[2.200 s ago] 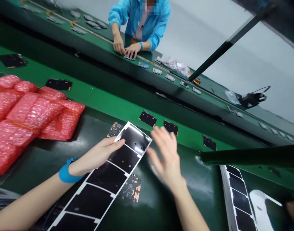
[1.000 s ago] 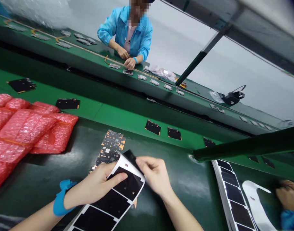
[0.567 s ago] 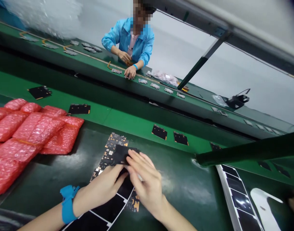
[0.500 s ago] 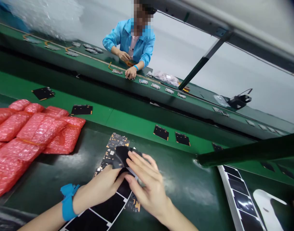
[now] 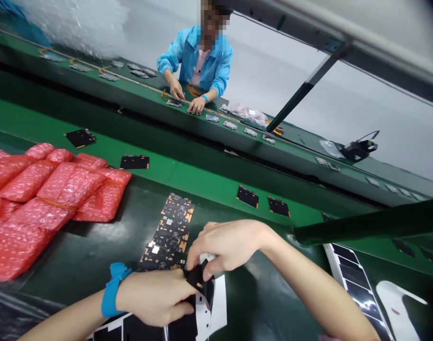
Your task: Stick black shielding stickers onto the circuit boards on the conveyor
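My left hand (image 5: 155, 296), with a blue wrist strap, is closed on the top end of a white backing sheet (image 5: 211, 308) that carries black rectangular stickers. My right hand (image 5: 226, 244) reaches across from the right and pinches a small black sticker (image 5: 198, 279) just above the left hand's fingers. A strip of black and orange circuit boards (image 5: 172, 232) lies flat on the dark mat right behind both hands.
Red bubble-wrap bags (image 5: 49, 199) are piled at the left. Black boards (image 5: 247, 196) lie along the green conveyor belt. A person in a blue coat (image 5: 198, 61) works at the far bench. Another sticker sheet (image 5: 351, 289) lies at the lower right under a green bar (image 5: 368, 227).
My right hand peeled a black sticker off the sheet's top, carried it over the circuit strip, then drew it back to the left hand. The sheet slid toward me, baring the strip.
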A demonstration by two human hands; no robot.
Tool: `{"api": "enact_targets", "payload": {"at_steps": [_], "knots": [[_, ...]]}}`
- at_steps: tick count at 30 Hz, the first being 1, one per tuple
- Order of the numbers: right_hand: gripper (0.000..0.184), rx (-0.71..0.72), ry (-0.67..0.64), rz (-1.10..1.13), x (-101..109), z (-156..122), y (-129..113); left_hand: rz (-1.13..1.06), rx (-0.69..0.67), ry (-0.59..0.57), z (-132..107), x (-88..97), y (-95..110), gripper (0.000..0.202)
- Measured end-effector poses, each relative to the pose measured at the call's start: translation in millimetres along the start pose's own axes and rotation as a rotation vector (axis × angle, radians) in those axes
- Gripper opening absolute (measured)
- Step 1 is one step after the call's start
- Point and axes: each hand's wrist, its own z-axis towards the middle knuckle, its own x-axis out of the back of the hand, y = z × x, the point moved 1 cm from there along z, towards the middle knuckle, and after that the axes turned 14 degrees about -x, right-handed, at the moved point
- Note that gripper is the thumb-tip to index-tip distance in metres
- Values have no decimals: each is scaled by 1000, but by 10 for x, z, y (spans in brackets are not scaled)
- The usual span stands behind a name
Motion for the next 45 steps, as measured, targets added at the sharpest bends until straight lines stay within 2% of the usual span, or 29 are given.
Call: {"api": "enact_targets", "payload": {"at_steps": [3, 5, 7, 9, 13, 15, 17, 19, 21, 23, 25, 27, 30, 33, 34, 35, 38, 41, 45], "knots": [[26, -6, 47, -9, -16, 1, -43, -7, -29, 1, -9, -4, 6, 23], [22, -43, 35, -93, 0, -55, -75, -10, -8, -17, -21, 6, 6, 19], [17, -78, 80, -178, 19, -165, -100, -47, 25, -32, -46, 24, -7, 22], [10, -77, 245, -211, 22, -325, -102, -134, 45, 8, -84, 49, -34, 33], [10, 13, 692, -126, -107, -652, 25, -426, 2, 179, -152, 89, -86, 55], [11, 83, 844, -71, -229, -743, 133, -551, -49, 202, -155, 91, -89, 62], [12, 149, 956, -28, -347, -789, 225, -547, -107, 219, -136, 95, -72, 61], [12, 193, 981, -33, -435, -814, 271, -389, -139, 197, -103, 110, -32, 46], [16, 213, 899, -55, -485, -831, 264, -178, -143, 123, -64, 140, 25, 28], [19, 219, 769, -16, -503, -843, 229, -46, -159, 52, -31, 174, 80, 25], [18, 234, 723, 97, -499, -859, 196, -80, -216, 53, -15, 194, 108, 26], [18, 269, 789, 177, -493, -897, 189, -197, -265, 92, -33, 185, 95, 27], [18, 350, 985, 140, -519, -1023, 229, -277, -278, 165, -124, 134, 21, 38], [11, 370, 1229, 113, -579, -1176, 314, -324, -177, 215, -224, 97, -59, 67], [9, 329, 1328, 134, -601, -1215, 349, -342, -124, 205, -243, 89, -76, 72], [8, 254, 1428, 163, -622, -1243, 386, -349, -84, 171, -249, 81, -86, 68], [8, -111, 1629, 270, -679, -1263, 505, -296, -105, 41, -214, 45, -59, 27], [15, -411, 1657, 481, -731, -1234, 632, -143, -168, -40, -154, -24, 16, 13], [27, -532, 1602, 770, -818, -1178, 767, 146, -50, -157, -95, -208, 31, 14]]}}
